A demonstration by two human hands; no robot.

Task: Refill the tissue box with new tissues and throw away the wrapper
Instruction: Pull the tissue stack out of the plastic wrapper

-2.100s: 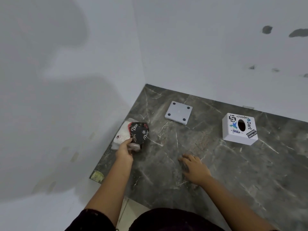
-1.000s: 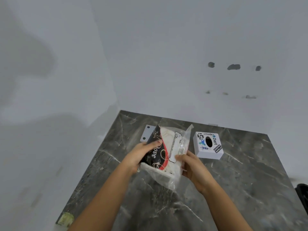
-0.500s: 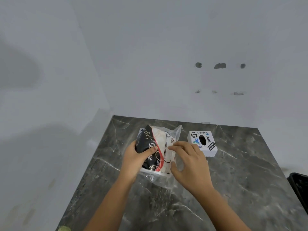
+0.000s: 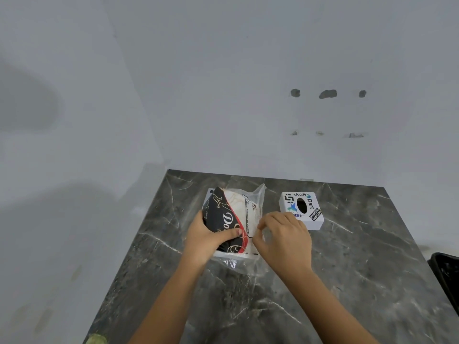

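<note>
A pack of new tissues [image 4: 231, 214] in a black, red and white plastic wrapper is held above the dark marble table [image 4: 360, 281]. My left hand [image 4: 206, 238] grips its left side, thumb across the black print. My right hand [image 4: 283, 238] pinches the clear wrapper at the pack's right edge. The white tissue box [image 4: 301, 209], printed with stickers and an oval slot on top, stands on the table just right of my right hand. Its flat white base plate [image 4: 210, 193] lies behind the pack, mostly hidden.
White walls meet at a corner behind the table's far left. A black bin [image 4: 447, 276] shows at the right edge, beside the table. A yellowish scrap [image 4: 96, 340] sits at the table's near left corner.
My left hand lifted the pack from the table's left side to the middle. My right hand left the table and closed its fingers on the wrapper's right edge.
</note>
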